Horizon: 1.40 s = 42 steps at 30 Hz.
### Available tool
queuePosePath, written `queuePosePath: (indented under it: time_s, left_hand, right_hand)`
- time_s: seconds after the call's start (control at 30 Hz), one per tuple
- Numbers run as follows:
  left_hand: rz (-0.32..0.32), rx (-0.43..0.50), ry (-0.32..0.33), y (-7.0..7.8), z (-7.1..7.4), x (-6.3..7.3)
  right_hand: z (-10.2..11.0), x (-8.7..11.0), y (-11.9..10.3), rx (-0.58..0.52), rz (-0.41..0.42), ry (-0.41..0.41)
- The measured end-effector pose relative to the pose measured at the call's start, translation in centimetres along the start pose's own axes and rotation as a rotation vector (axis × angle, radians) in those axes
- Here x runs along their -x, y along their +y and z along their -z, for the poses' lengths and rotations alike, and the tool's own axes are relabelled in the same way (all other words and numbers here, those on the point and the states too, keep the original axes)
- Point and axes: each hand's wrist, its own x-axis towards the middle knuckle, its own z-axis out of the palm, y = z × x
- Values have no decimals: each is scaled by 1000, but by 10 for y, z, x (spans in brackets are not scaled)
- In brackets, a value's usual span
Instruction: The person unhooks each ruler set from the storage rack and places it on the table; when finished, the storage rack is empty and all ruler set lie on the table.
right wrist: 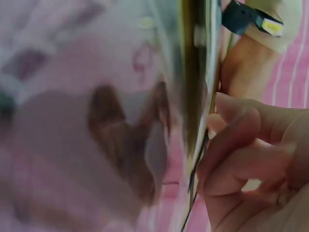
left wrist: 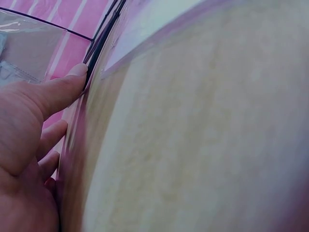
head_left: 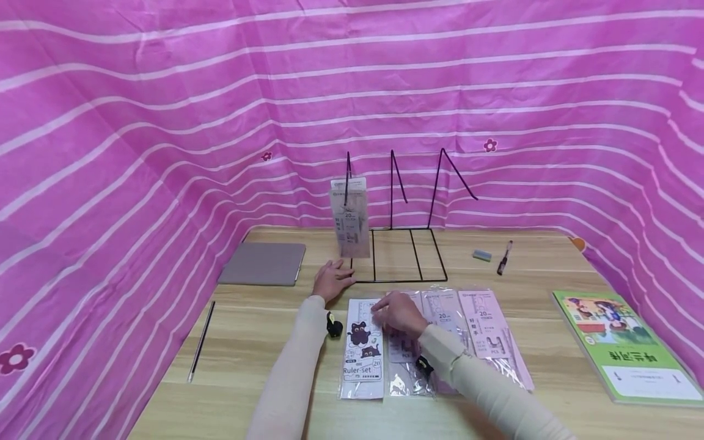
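My left hand [head_left: 332, 281] rests at the front left corner of a black wire display rack [head_left: 398, 282]; in the left wrist view its thumb [left wrist: 67, 92] touches the dark wire. A pack of rulers [head_left: 349, 226] hangs from the rack's left hook. Flat on the table lies a white ruler set packet [head_left: 363, 366] with black cats, its top turned away from me. My right hand [head_left: 404, 315] is over its upper right edge, index fingertip on the packet. The right wrist view shows relaxed, bent fingers [right wrist: 231, 145]. Beside it lie several pinkish ruler set packets [head_left: 484, 324], partly under the right hand and sleeve.
A grey laptop-like flat slab [head_left: 264, 264] lies at the back left, a thin dark stick [head_left: 201, 342] before it. To the right are a small blue-green eraser [head_left: 482, 255], a pen [head_left: 504, 258] and a green book [head_left: 632, 348]. Pink striped cloth [head_left: 352, 91] surrounds the table.
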Motion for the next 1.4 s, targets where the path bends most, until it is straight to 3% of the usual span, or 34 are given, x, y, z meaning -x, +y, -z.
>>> queuePosePath:
  time_s: [0.2,0.43,0.6,0.77,0.9,1.13,1.27,1.4]
  left_hand:
    - [1,-17,2,3,1,3]
    - [-16,-22,14,4,2,1]
    - [-13,-25,13,2,4,-2]
    - [-5,-20,-9,1,3,-3]
    - [-15,-4,-29,0,6,-1]
    - [-17,175,-40,8,23,1]
    - [28,286,25,12,40,2]
    - [36,471,139,18,64,4]
  right_hand:
    - [41,-12,22,-30,3,59]
    - [120,-38,79,23,133,150]
    - [151,-49,118,37,153,115]
    - [156,-51,145,76,193,49]
    - [151,-57,154,54,235,-10]
    - [144,-63,156,100,279,-18]
    - [144,-62,155,127,266,3]
    - [143,-62,156,114,242,0]
